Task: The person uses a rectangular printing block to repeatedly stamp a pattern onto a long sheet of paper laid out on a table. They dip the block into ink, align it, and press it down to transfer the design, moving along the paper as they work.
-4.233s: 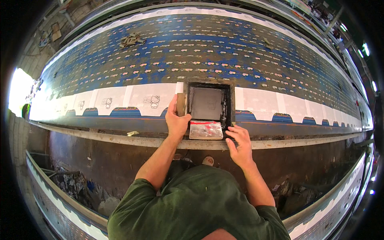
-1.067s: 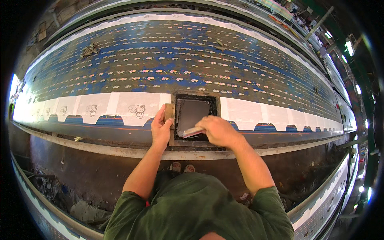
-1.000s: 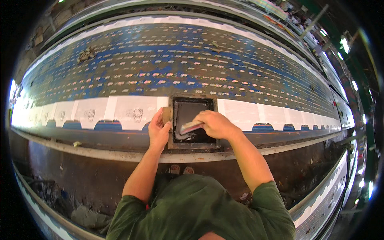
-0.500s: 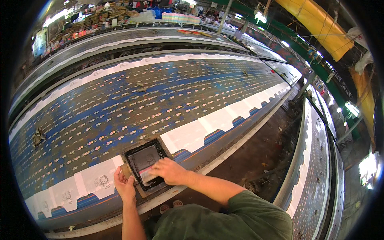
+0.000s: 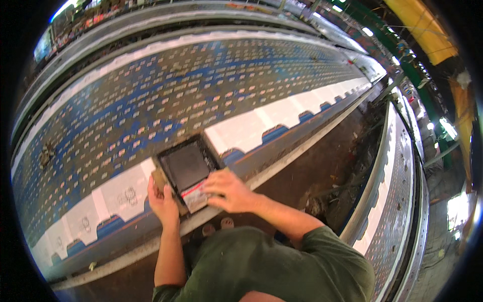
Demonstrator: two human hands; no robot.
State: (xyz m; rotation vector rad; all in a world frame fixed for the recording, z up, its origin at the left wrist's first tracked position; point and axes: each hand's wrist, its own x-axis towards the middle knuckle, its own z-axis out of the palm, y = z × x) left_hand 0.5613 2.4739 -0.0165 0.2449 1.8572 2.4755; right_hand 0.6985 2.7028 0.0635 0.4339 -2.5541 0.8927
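A small printing screen (image 5: 186, 163) with a dark frame lies at the near edge of the long table, over the row of white fabric pieces. My left hand (image 5: 164, 204) grips the tan left edge of its frame. My right hand (image 5: 230, 191) is closed around a squeegee (image 5: 195, 194), a pale, wide blade with a red line, at the near end of the screen. To the left, a white fabric piece (image 5: 108, 194) carries a dark line drawing of a cartoon figure. White pieces (image 5: 269, 120) to the right look unprinted.
The long table (image 5: 151, 113) has a blue and grey-brown top with rows of small pale marks. Along its near side runs a pale rail (image 5: 282, 183). Another long table (image 5: 397, 201) stands at the right, across a dark aisle (image 5: 322, 161). Dark clumps (image 5: 47, 155) lie on the tabletop.
My right hand has drawn the squeegee toward me, to the near end of the screen. The mesh now looks evenly dark. My view has tilted down; my left hand stays at the frame.
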